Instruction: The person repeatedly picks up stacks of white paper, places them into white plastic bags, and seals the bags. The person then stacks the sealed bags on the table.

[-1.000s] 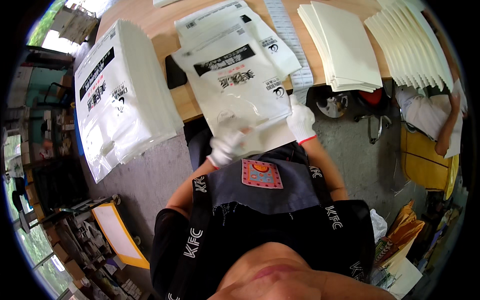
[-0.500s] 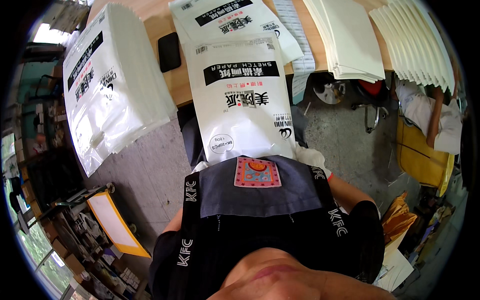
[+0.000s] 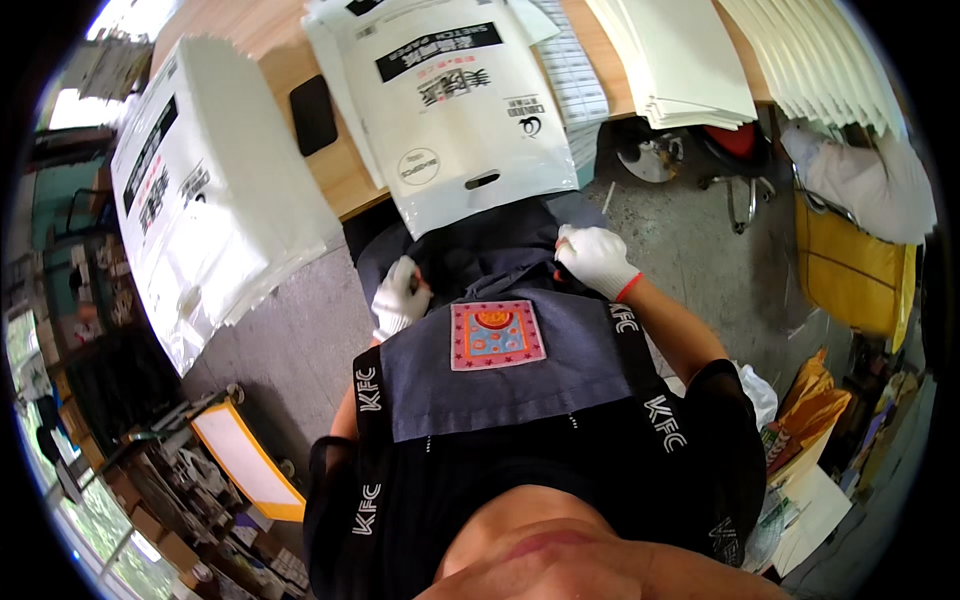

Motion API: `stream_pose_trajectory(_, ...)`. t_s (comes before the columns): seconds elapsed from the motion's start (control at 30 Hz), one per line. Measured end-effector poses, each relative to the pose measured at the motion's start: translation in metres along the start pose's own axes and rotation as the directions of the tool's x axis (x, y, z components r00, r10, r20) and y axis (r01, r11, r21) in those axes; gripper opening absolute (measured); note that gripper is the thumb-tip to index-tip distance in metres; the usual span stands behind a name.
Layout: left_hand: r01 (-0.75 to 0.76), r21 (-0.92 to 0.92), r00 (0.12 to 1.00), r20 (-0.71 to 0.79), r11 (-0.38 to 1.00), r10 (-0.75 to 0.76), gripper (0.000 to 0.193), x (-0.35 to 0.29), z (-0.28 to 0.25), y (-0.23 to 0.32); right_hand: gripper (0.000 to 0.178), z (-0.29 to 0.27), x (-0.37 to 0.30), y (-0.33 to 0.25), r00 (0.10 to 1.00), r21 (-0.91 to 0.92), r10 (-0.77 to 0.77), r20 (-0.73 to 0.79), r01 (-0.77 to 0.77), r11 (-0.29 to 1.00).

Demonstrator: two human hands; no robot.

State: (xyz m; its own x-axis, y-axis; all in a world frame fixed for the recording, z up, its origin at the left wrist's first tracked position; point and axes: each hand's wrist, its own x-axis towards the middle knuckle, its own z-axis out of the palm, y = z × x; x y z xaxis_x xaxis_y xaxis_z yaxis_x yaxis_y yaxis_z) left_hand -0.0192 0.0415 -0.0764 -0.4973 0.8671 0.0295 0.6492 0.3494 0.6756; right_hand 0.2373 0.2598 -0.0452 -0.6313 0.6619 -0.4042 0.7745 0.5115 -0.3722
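Observation:
Both my hands wear white knitted gloves and are down at my lap, against my dark grey apron (image 3: 500, 395). My left hand (image 3: 400, 298) is closed, its fingers curled at the apron's left side. On the other side my right hand (image 3: 597, 258) closes on the apron cloth, which bunches in folds between the two hands. In front of them a white plastic packet of sketch paper (image 3: 460, 110) with a cut-out handle slot lies on the table, its near end hanging over the edge. Another packet lies partly hidden beneath it.
A tall stack of white paper packets (image 3: 215, 200) stands at the left, jutting past the table edge (image 3: 360, 200). Beside it lies a black phone (image 3: 313, 115). Cream paper stacks (image 3: 680, 60) and fanned sheets (image 3: 815, 65) are at the right. A yellow cart (image 3: 850, 275) stands beyond.
The packet that hung in front of my lap has moved away onto the table, over the other packet. My two gloved hands, mostly hidden behind it before, now show at the apron.

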Motion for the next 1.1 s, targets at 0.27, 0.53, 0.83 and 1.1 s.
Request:
stream_pose_trajectory(0.27, -0.328, -0.138, 0.943, 0.003, 0.934, 0.332, 0.014, 0.07, -0.006, 0.078, 0.048, -0.01, 0.113, 0.119, 0.877, 0.399, 0.417, -0.239, -0.303, 0.865)
stream_pose_trajectory(0.53, 0.549, -0.545, 0.718, 0.696, 0.634, -0.024, 0.037, 0.149, 0.092, 0.137, 0.034, -0.018, 0.097, 0.128, 0.967, 0.858, 0.179, -0.182, 0.067, 0.509)
stream_pose_trajectory(0.83, 0.849, -0.525, 0.523, 0.851, -0.052, -0.051, 0.021, 0.161, 0.153, 0.189, 0.024, -0.087, 0.01, 0.069, 0.686, -0.108, -0.25, -0.684, 0.243, 0.964)
stream_pose_trajectory(1.1, 0.799, -0.586, 0.601, 0.784, 0.135, -0.154, 0.02, 0.162, 0.139, 0.191, 0.021, -0.087, 0.027, 0.069, 0.556, -0.286, -0.487, -0.673, 0.412, 0.865)
